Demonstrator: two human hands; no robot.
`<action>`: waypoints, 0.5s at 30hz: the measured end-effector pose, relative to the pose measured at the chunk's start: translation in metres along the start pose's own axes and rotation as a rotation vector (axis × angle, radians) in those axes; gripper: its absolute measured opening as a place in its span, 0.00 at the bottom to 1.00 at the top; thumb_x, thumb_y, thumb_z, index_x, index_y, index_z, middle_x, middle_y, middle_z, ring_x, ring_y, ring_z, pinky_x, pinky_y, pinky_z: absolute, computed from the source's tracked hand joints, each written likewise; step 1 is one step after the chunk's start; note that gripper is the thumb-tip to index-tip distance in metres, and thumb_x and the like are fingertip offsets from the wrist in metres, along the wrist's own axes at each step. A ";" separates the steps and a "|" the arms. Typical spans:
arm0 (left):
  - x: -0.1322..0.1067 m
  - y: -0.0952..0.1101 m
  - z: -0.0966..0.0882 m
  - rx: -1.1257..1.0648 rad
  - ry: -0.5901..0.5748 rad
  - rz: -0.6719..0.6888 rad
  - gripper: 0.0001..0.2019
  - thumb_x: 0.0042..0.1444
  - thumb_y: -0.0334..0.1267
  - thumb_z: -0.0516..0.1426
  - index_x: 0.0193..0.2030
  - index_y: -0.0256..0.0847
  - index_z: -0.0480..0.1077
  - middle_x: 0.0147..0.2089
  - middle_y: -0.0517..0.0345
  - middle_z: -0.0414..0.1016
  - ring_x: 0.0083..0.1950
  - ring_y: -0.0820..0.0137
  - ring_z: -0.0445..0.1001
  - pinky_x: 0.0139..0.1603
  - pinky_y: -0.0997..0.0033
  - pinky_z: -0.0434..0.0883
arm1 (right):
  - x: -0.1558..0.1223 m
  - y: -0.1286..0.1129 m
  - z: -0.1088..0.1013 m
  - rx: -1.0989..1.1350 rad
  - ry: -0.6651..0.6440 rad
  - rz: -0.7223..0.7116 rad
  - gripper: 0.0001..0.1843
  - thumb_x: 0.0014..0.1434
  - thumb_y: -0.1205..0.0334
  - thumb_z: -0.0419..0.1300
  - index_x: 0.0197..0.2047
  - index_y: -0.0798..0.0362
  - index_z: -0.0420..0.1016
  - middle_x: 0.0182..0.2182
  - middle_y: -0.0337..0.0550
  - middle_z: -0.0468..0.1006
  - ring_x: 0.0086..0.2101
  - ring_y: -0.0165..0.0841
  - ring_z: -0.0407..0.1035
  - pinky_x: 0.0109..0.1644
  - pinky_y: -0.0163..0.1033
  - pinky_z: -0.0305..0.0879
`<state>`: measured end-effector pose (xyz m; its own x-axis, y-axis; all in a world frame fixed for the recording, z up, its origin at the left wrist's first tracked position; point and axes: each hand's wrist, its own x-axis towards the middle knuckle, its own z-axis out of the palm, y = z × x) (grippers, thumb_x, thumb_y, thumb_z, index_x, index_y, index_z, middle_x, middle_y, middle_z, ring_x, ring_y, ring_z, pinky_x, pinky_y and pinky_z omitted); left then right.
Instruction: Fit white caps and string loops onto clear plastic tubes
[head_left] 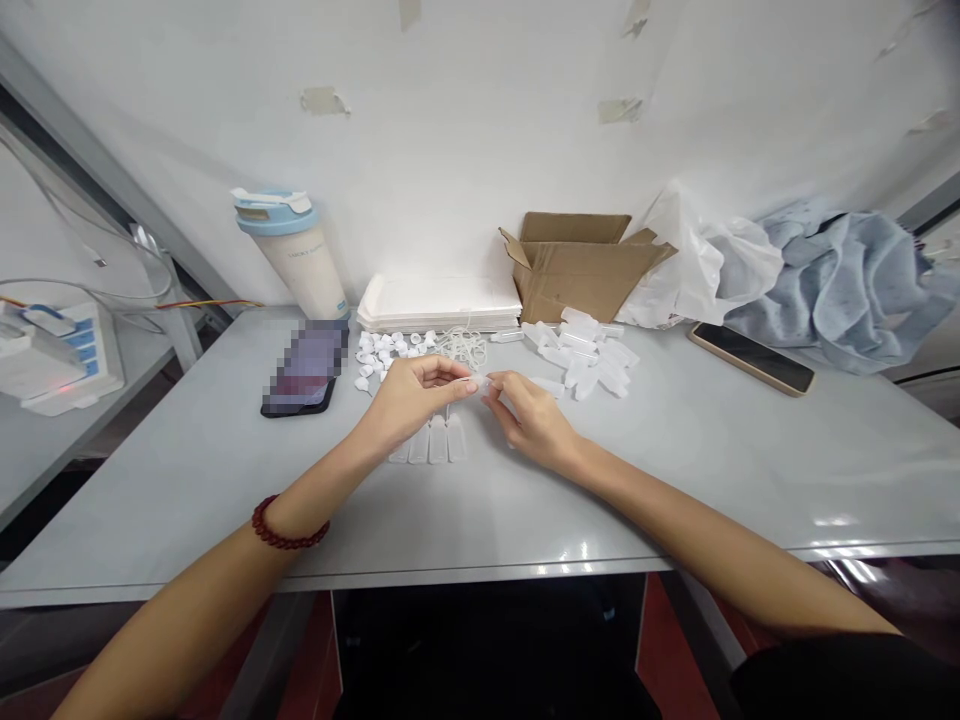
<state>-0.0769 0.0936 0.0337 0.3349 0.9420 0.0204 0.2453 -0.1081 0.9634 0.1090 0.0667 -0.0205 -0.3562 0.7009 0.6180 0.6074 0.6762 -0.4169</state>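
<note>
My left hand (414,396) and my right hand (531,415) meet above the middle of the grey table (675,470). Both pinch one small clear plastic vial (482,385) between their fingertips. Under my left hand a short row of similar vials (436,441) lies flat on the table. A scatter of small white caps (386,350) lies just beyond my left hand, with a tangle of thin white loops (465,347) beside it. A loose heap of clear vials (589,355) lies beyond my right hand.
A dark phone (306,370) lies at the left, a blue-lidded tumbler (292,255) behind it. A stack of white trays (439,303), an open cardboard box (581,265), a white plastic bag (705,260) and blue cloth (847,275) line the wall. Another phone (750,357) lies right.
</note>
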 end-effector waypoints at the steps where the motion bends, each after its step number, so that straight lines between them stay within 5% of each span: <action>1: 0.000 0.001 0.001 0.003 0.000 0.007 0.14 0.44 0.45 0.66 0.34 0.39 0.76 0.35 0.54 0.79 0.37 0.66 0.76 0.34 0.70 0.72 | 0.000 0.000 0.000 0.003 0.002 -0.005 0.05 0.64 0.69 0.48 0.38 0.50 0.60 0.33 0.46 0.73 0.35 0.36 0.70 0.39 0.42 0.69; 15: -0.001 0.003 0.003 0.220 -0.050 0.088 0.13 0.50 0.48 0.61 0.30 0.39 0.75 0.31 0.56 0.77 0.31 0.69 0.72 0.31 0.71 0.68 | -0.004 0.002 0.002 -0.020 0.061 -0.039 0.15 0.65 0.64 0.51 0.55 0.50 0.56 0.45 0.54 0.75 0.42 0.41 0.75 0.41 0.46 0.72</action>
<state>-0.0740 0.0915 0.0355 0.4067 0.9098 0.0835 0.4035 -0.2608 0.8770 0.1096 0.0660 -0.0251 -0.3362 0.6586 0.6732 0.6084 0.6976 -0.3786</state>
